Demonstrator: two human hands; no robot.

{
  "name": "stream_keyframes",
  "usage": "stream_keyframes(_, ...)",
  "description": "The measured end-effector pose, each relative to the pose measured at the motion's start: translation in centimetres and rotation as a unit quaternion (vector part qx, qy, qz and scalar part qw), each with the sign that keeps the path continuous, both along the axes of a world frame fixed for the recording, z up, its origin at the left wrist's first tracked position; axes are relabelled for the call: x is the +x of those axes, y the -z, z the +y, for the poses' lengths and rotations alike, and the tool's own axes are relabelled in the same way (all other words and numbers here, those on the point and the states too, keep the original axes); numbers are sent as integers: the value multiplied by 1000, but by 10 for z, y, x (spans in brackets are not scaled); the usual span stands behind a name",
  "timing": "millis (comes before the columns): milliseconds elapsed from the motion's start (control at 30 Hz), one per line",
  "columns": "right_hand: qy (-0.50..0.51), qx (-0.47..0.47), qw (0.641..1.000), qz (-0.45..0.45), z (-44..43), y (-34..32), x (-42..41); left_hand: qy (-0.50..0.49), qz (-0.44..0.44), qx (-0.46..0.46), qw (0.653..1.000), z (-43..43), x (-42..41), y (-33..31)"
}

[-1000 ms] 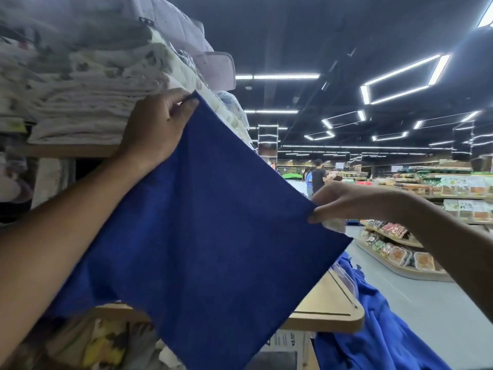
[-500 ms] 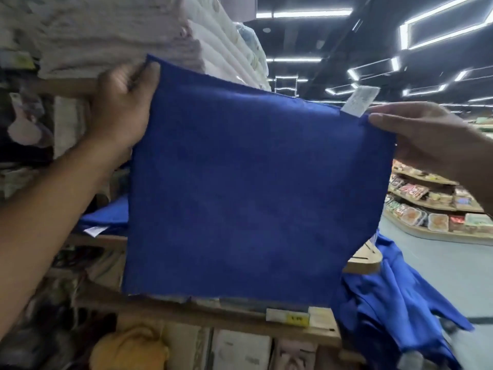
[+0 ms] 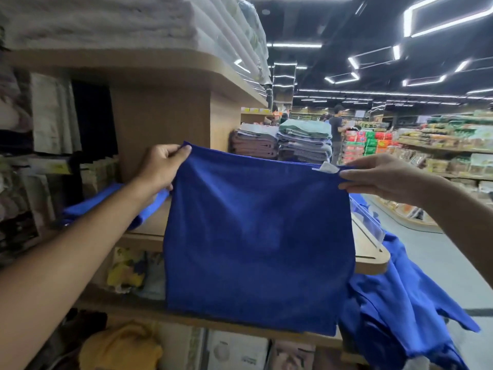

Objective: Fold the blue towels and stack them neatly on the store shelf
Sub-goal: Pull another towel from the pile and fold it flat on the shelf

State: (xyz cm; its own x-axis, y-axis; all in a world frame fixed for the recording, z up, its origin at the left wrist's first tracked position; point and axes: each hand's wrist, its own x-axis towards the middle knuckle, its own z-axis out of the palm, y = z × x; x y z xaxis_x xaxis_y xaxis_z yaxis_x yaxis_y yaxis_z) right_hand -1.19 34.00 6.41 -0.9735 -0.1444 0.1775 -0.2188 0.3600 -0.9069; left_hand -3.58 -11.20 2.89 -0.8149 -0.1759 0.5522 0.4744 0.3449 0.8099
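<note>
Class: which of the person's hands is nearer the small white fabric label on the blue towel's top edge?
Right. The right hand pinches the corner just beside the small white fabric label; the left hand grips the opposite corner, across the blue cloth towel.

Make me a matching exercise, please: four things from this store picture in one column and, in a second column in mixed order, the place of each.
Things
1. spread blue towel
2. small white label
3. heap of unfolded blue towels
4. stack of pale folded linens

Places
A. on the top wooden shelf
B. low at the right, below the rounded shelf end
C. at the towel's top edge, beside the right hand
D. held up by the left hand and the right hand

Pairs: 1-D, 2-C, 3-B, 4-A
</note>
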Motion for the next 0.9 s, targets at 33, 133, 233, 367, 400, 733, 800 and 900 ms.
stream_keyframes(33,-7,-7,1000,-12,1,-4,-7,3,-8,10,1000,-1,-9,-5)
stream_keyframes(133,22,-3,1000,-19,2,-19,-29,15,-10,22,1000,2,-34,-22)
stream_keyframes(233,76,-27,997,-10,-6,-36,-53,3,1,1,1000,5,-61,-42)
stream_keyframes(367,130,-28,990,36,-18,-51,-81,-41,13,-23,999,11,-95,-64)
stream_keyframes(400,145,-13,988,50,-20,-52,-87,-46,15,-21,999,13,-102,-67)
stream_keyframes(733,175,34,981,82,-23,-16,-111,14,-51,36,998,21,-121,-32)
stream_keyframes(800,161,44,982,87,-21,-4,-104,27,-70,42,996,15,-112,-23)
stream_keyframes(900,129,38,985,106,-17,4,-84,55,-81,41,994,7,-89,-19)
